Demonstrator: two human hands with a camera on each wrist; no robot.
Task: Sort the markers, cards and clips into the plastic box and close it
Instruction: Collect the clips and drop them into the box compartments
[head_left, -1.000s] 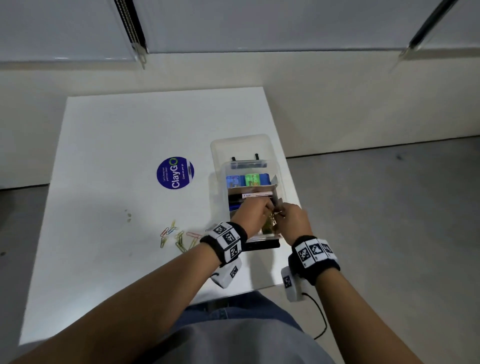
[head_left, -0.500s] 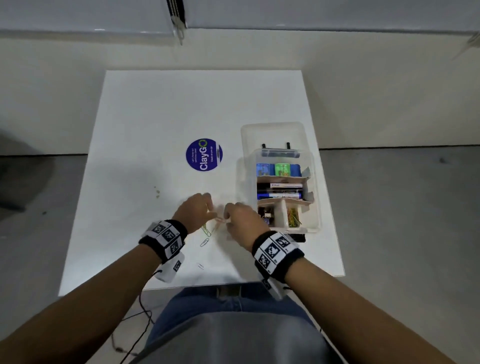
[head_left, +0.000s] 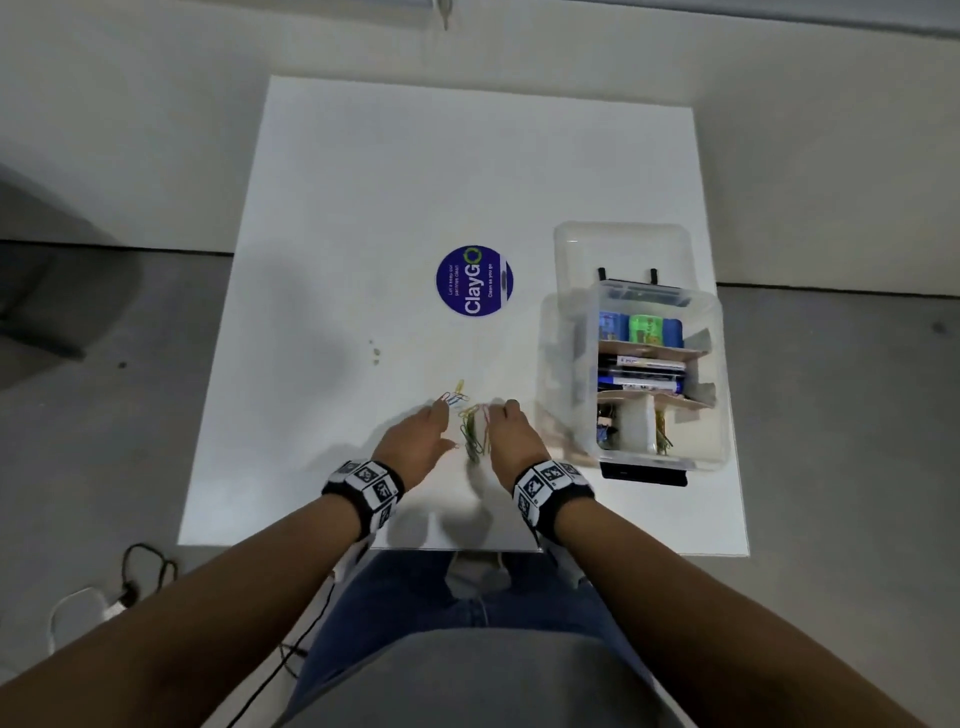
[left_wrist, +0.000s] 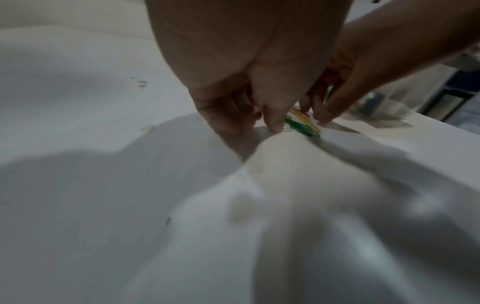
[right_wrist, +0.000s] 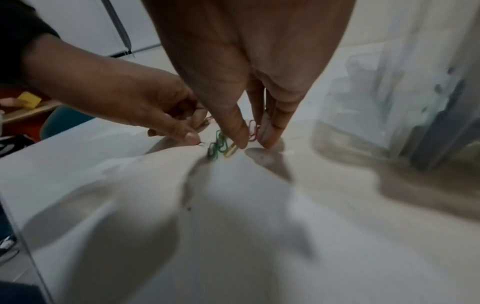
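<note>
A small heap of coloured paper clips (head_left: 474, 432) lies on the white table (head_left: 363, 208) between my two hands. My left hand (head_left: 415, 441) sits just left of it, its thumb tip touching one clip. My right hand (head_left: 511, 436) sits just right, its straight fingertips (right_wrist: 269, 137) on the table around the clips (right_wrist: 219, 145). A few more clips (head_left: 455, 398) lie just beyond the left fingers. The clear plastic box (head_left: 566, 364) stands to the right, holding cards (head_left: 644, 328), markers (head_left: 641, 374) and clips (head_left: 661, 434). Its lid (head_left: 621, 249) lies open behind.
A round blue ClayGo sticker (head_left: 474, 280) is stuck on the table left of the box. A flat black item (head_left: 644, 474) pokes out under the box's front edge. The box stands close to the table's right edge, and cables (head_left: 140, 571) lie on the floor at the left.
Both hands left the box's front compartment and moved left to the loose clips on the table. They have since drawn the clips into a tighter heap between them.
</note>
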